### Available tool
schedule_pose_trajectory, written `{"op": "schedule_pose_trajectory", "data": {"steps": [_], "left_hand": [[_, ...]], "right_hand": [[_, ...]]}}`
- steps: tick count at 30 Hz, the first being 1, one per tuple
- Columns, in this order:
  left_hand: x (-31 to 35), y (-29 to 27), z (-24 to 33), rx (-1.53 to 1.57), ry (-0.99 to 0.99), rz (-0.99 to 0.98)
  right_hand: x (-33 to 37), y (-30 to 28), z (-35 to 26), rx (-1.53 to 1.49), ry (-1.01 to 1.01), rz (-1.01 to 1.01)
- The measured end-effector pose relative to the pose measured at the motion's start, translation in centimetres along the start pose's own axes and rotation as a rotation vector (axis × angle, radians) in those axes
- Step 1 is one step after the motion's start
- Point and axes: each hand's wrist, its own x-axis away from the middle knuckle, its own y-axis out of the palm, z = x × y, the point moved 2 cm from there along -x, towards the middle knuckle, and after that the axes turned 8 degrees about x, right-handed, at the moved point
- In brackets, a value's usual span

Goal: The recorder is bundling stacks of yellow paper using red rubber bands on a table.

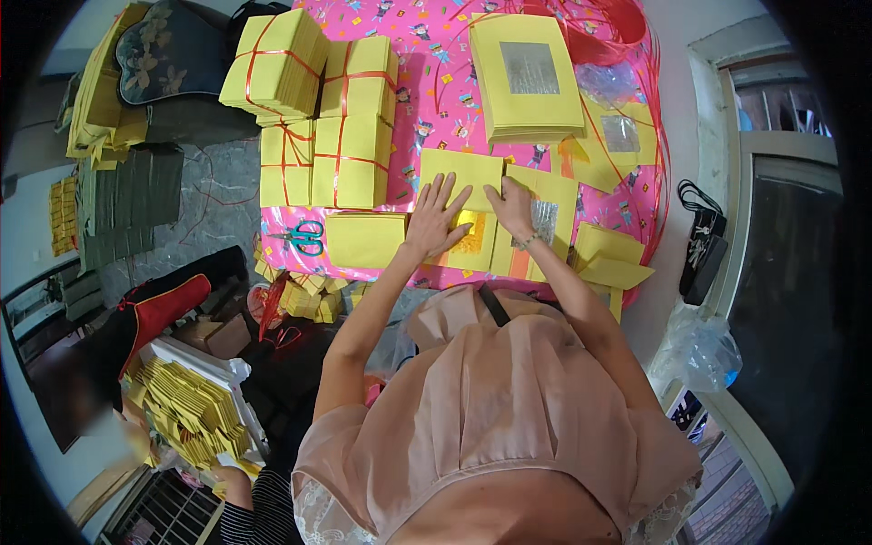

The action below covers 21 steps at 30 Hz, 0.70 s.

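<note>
Yellow paper (465, 167) lies just above the middle of the frame, under a left hand (438, 218) spread flat, gripping nothing. The right hand (513, 209) curls at its right edge; whether it pinches the sheet, I can't tell. I'd square the edges first, then press evenly. Beyond, on pink cloth (420, 100), teal scissors (310, 238) lie left, ribbon-tied bundles (364, 182) upper left.

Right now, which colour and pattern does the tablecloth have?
The tablecloth is pink, with a small, multicoloured cartoon print; the head view shows it.
</note>
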Motion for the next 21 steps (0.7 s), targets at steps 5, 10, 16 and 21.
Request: {"op": "schedule_pose_trajectory", "data": {"steps": [5,10,16,21], "left_hand": [[-0.1,0.2,-0.3,-0.013,0.013,-0.007],[-0.1,0.3,-0.4,-0.018,0.022,0.001],[-0.2,0.4,-0.3,-0.020,0.026,0.007],[-0.1,0.5,-0.2,-0.026,0.019,0.004]], "right_hand": [[-0.1,0.2,0.1,0.004,0.006,0.002],[-0.2,0.3,-0.1,0.010,0.021,-0.004],[-0.5,0.9,0.4,0.042,-0.036,0.082],[-0.5,1.3,0.6,0.079,-0.076,0.170]]}}
